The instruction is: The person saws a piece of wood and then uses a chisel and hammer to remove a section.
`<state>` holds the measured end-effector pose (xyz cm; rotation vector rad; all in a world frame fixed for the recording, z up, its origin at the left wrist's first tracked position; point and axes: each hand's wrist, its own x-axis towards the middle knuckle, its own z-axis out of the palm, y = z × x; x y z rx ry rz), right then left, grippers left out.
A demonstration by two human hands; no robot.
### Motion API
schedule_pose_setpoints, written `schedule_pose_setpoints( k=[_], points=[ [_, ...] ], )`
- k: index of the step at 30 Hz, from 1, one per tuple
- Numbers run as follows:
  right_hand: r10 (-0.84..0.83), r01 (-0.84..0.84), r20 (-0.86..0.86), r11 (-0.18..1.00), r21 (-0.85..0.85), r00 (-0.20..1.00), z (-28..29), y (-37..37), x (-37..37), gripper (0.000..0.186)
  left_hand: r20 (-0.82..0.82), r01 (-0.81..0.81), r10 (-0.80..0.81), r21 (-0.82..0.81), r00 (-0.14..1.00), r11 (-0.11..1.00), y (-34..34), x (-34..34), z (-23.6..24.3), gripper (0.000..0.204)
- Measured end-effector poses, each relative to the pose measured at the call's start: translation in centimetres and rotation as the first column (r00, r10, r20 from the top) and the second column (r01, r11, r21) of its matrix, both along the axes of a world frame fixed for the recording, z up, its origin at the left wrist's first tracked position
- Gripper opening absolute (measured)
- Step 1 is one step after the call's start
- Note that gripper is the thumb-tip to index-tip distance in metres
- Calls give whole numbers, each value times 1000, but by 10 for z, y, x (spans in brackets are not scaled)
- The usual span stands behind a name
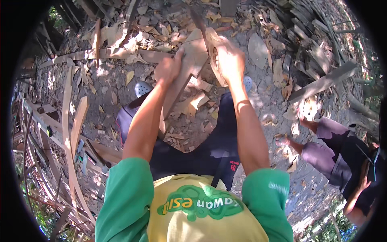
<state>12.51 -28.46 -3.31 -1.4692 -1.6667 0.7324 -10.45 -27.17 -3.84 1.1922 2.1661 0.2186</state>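
A pale wooden board (pixel 185 68) slants from between my legs toward the far side, with a notch cut in its right edge. My left hand (pixel 168 69) is closed on the board's left edge, thumb on top. My right hand (pixel 229 58) is wrapped round the wooden handle (pixel 213 52) of what looks like a handsaw. Its dark blade (pixel 196 17) points away from me, beside the board's far end; I cannot make out its teeth, or whether it touches the wood.
Dry leaves and wood chips (pixel 197 101) cover the ground. A long plank (pixel 109 53) lies at the far left, with thin wooden strips (pixel 68 121) nearer. Stacked timber (pixel 322 82) stands at the right. Another person (pixel 342 157) sits at the lower right.
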Motion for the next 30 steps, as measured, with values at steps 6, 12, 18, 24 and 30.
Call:
schedule_pose_setpoints(
  k=[6, 12, 18, 24, 30],
  points=[
    [-73, 63, -106, 993, -99, 992, 88, -207, 58, 42, -15, 17, -16, 40, 1000, 999, -8, 3, -5, 90],
    [80, -75, 501, 997, -30, 862, 75, -169, 50, 38, -14, 2, -2, 36, 1000, 999, -4, 1, -15, 83],
    [47, -197, 525, 952, 233, 850, 31, -16, 7, 19, 50, 59, -58, -23, 997, 998, -8, 0, -1, 92],
    [-49, 30, 549, 999, 44, 834, 127, -252, 72, 38, 88, -39, 32, 82, 996, 996, -11, 2, -13, 80],
    [82, 135, 678, 956, -261, 730, 33, -65, 23, 27, 83, -29, 14, 178, 996, 984, -14, 0, -15, 71]
  ],
)
